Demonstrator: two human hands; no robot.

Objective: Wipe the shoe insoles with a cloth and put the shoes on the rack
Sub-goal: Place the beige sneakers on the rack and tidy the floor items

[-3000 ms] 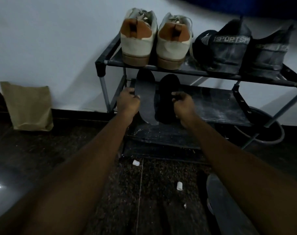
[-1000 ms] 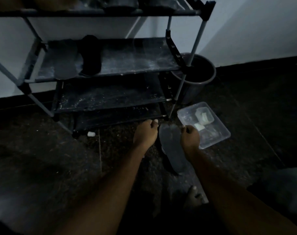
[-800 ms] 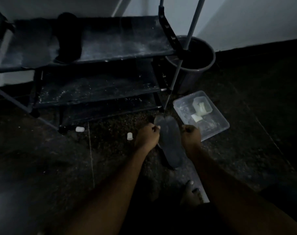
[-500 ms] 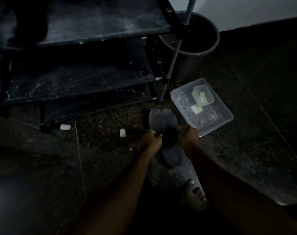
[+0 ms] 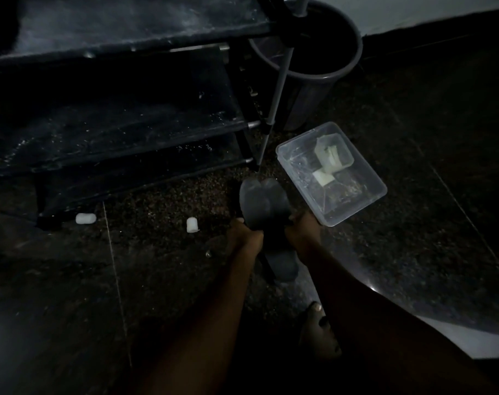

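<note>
Holding two thin dark grey foam insoles point(image 5: 264, 206) low over the floor beside the clear plastic tub point(image 5: 365, 192), left hand point(image 5: 242, 233) and right hand point(image 5: 302, 228) pinching the side edges. Looks light and floppy, so mid-length grip seems smart.

Two insoles point(image 5: 264, 206), one overlapping the other, sit between the left hand point(image 5: 244, 233) and the right hand point(image 5: 302, 230). Just right of the right hand a container point(image 5: 354, 208) lies on the floor point(image 5: 413, 223). The rack point(image 5: 114, 115) stands beyond and left of the left hand, a bucket point(image 5: 314, 72) behind the container.
</note>
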